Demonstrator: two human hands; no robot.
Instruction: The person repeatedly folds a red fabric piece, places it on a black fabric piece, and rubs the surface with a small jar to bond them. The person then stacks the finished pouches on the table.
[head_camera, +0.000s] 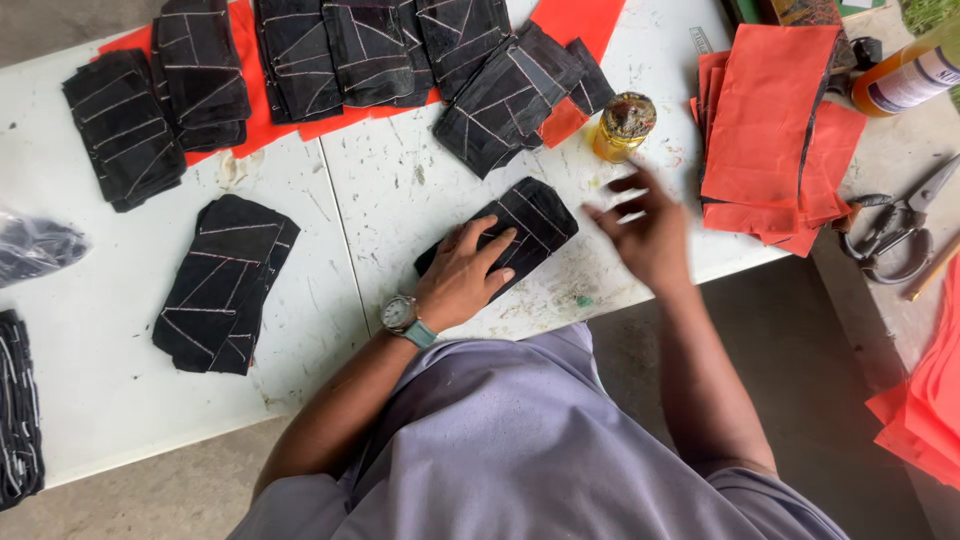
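black patch (520, 225) with pale chalk lines lies near the front edge of the white table (100, 360), about the middle of the view, tilted with its far end to the right. left hand (462, 278) lies flat on its near left end, fingers spread and pressing it down, not clenched; a watch (400, 314) sits on that wrist. right hand (648, 228) is blurred, open with fingers apart, over the table just right of the patch and holding nothing; whether it touches the table cannot be told. just beyond that hand stands a small yellow jar (622, 126) with a crusted top. right of the jar lies a stack of orange sheets (770, 130), and farther right, on another surface, scissors (895, 232) and an orange bottle (905, 75). left of the held patch lies another black stack (225, 282), well apart from it. more black stacks (330, 55) sit in a row along the far side, some resting on orange sheets. more orange pieces (925, 410) show at the near right edge.
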